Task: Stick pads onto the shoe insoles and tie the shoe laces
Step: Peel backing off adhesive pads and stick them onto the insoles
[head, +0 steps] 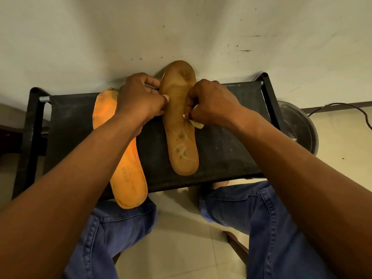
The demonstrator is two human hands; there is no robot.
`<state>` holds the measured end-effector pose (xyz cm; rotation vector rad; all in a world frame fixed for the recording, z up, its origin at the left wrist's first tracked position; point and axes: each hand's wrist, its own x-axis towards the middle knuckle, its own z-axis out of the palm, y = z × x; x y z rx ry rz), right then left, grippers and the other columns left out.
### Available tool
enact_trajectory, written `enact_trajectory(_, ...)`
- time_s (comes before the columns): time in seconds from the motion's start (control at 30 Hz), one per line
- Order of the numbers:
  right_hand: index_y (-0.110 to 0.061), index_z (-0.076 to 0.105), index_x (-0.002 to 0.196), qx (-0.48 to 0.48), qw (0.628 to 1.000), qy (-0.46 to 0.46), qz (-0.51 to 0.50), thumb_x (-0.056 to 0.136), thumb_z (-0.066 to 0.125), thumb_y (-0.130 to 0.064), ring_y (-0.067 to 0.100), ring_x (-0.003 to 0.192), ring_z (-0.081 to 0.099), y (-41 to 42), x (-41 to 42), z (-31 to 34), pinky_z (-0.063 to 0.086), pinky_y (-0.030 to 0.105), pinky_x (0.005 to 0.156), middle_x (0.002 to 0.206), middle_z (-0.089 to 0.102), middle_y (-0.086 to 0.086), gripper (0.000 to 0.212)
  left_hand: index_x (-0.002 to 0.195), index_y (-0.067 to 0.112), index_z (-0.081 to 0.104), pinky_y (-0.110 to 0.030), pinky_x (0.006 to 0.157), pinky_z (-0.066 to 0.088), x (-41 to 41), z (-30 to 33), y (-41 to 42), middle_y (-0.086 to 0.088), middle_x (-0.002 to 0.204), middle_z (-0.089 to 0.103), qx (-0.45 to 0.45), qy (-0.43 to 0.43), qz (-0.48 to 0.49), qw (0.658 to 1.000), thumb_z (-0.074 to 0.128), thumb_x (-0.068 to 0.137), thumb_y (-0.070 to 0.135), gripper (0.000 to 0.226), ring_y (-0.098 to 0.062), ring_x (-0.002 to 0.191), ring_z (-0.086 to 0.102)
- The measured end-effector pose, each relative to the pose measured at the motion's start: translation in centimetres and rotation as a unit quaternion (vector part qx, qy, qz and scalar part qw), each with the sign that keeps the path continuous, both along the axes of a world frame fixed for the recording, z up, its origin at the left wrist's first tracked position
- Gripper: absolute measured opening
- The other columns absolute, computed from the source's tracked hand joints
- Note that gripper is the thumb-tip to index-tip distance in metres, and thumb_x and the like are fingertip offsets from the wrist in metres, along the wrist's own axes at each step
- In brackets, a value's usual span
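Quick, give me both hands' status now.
Left hand: gripping the brown insole at its edge.
Right hand: pinching a small pale pad.

A black fabric-topped stool with a black metal frame (231, 150) stands against a scuffed pale wall (181, 27); right of it sits a round grey metal basin (302, 125), a dark cable (346, 106) trailing across cream floor tiles (181, 248)

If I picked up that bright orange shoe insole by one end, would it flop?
Probably a bit. The bright orange foam insole looks thin and flat, so it would likely bend and feel light. Its end already overhangs the black fabric stool, so a nudge might slide it off.
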<state>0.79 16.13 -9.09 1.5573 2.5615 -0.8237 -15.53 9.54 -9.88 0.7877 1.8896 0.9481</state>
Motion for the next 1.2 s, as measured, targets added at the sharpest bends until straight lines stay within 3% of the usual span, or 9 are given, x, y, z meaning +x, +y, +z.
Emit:
enact_trajectory(0.1, -0.017, 0.072, 0.092, 0.004, 1.0, -0.006, 0.015, 0.084, 0.071, -0.024, 0.019, 0.084, 0.066, -0.3, 0.1, -0.1, 0.059, 0.035, 0.073, 0.094, 0.069, 0.001, 0.011, 0.125, 0.023, 0.054, -0.041, 0.086, 0.057, -0.2, 1.1, -0.2, 0.001, 0.117, 0.061, 0.031, 0.184, -0.1, 0.977, 0.088, 0.075, 0.019, 0.06, -0.019, 0.104, 0.063)
enact_trajectory(0.2, -0.017, 0.071, 0.093, -0.003, 1.0, -0.003, 0.03, 0.085, 0.071, -0.019, 0.02, 0.087, 0.065, -0.4, 0.1, -0.1, 0.055, 0.031, 0.073, 0.097, 0.069, 0.002, 0.008, 0.135, 0.027, 0.049, -0.045, 0.094, 0.051, -0.1, 2.4, -0.6, -0.002, 0.131, 0.053, 0.032, 0.288, -0.285, 0.914, 0.09, 0.07, 0.028, 0.077, -0.026, 0.118, 0.055)
enact_trajectory(0.3, -0.014, 0.069, 0.093, -0.007, 0.999, -0.004, 0.036, 0.083, 0.071, -0.015, 0.021, 0.087, 0.065, -0.3, 0.0, -0.2, 0.059, 0.035, 0.077, 0.097, 0.068, 0.004, 0.01, 0.158, 0.032, 0.017, -0.057, 0.118, 0.027, 0.2, 2.8, -1.3, 0.004, 0.165, 0.015, -0.065, 0.373, -0.461, 0.803, 0.089, 0.062, 0.058, 0.123, -0.034, 0.15, 0.013)
enact_trajectory(0.5, -0.014, 0.074, 0.08, -0.028, 0.998, -0.003, 0.05, 0.077, 0.075, -0.012, 0.018, 0.079, 0.066, -1.0, -0.4, -0.2, 0.062, 0.037, 0.074, 0.085, 0.07, 0.003, 0.004, 0.156, 0.033, -0.027, -0.068, 0.118, -0.012, 1.0, 1.1, -2.4, 0.007, 0.159, -0.043, -0.175, 0.418, -0.536, 0.712, 0.075, 0.059, 0.082, 0.149, -0.036, 0.142, -0.045)
enact_trajectory(0.73, -0.011, 0.074, 0.08, -0.042, 0.995, -0.038, 0.079, 0.081, 0.075, -0.014, 0.019, 0.081, 0.066, -3.0, -0.8, 0.5, 0.051, 0.022, 0.066, 0.083, 0.069, 0.004, 0.003, 0.148, 0.034, -0.041, -0.075, 0.112, -0.014, 0.9, 0.0, -2.5, 0.011, 0.146, -0.058, -0.197, 0.419, -0.538, 0.704, 0.072, 0.054, 0.087, 0.156, -0.035, 0.135, -0.053)
enact_trajectory(0.87, -0.016, 0.066, 0.076, -0.054, 0.991, -0.075, 0.093, 0.081, 0.074, -0.015, 0.021, 0.08, 0.065, -4.8, -0.6, 0.8, 0.06, 0.036, 0.072, 0.086, 0.066, 0.004, 0.009, 0.146, 0.035, -0.043, -0.076, 0.11, -0.014, 0.9, 0.1, -2.5, 0.013, 0.143, -0.06, -0.209, 0.418, -0.537, 0.703, 0.072, 0.054, 0.087, 0.157, -0.034, 0.134, -0.054)
enact_trajectory(1.0, -0.019, 0.063, 0.066, -0.027, 0.997, -0.061, 0.027, 0.075, 0.076, -0.014, 0.021, 0.073, 0.065, -4.9, -0.6, -0.1, 0.06, 0.034, 0.064, 0.079, 0.064, 0.002, 0.017, 0.146, 0.034, -0.044, -0.077, 0.109, -0.017, 0.9, 0.1, -2.5, 0.012, 0.143, -0.06, -0.216, 0.418, -0.535, 0.701, 0.073, 0.056, 0.086, 0.156, -0.035, 0.133, -0.054)
enact_trajectory(1.13, -0.017, 0.062, 0.07, -0.002, 0.999, -0.045, -0.025, 0.08, 0.074, -0.02, 0.018, 0.07, 0.065, -4.2, -0.8, -1.0, 0.049, 0.035, 0.089, 0.074, 0.065, 0.001, 0.016, 0.145, 0.034, -0.044, -0.077, 0.108, -0.018, 0.9, 0.1, -2.5, 0.011, 0.144, -0.06, -0.22, 0.415, -0.536, 0.701, 0.072, 0.057, 0.086, 0.155, -0.035, 0.133, -0.054)
enact_trajectory(1.2, -0.017, 0.06, 0.067, -0.021, 0.999, -0.037, -0.028, 0.081, 0.074, -0.02, 0.016, 0.067, 0.064, -4.2, -0.7, -0.7, 0.048, 0.032, 0.084, 0.07, 0.064, 0.001, 0.02, 0.145, 0.034, -0.045, -0.077, 0.108, -0.017, 0.9, 0.1, -2.5, 0.011, 0.144, -0.059, -0.222, 0.415, -0.537, 0.7, 0.072, 0.057, 0.087, 0.155, -0.034, 0.133, -0.054)
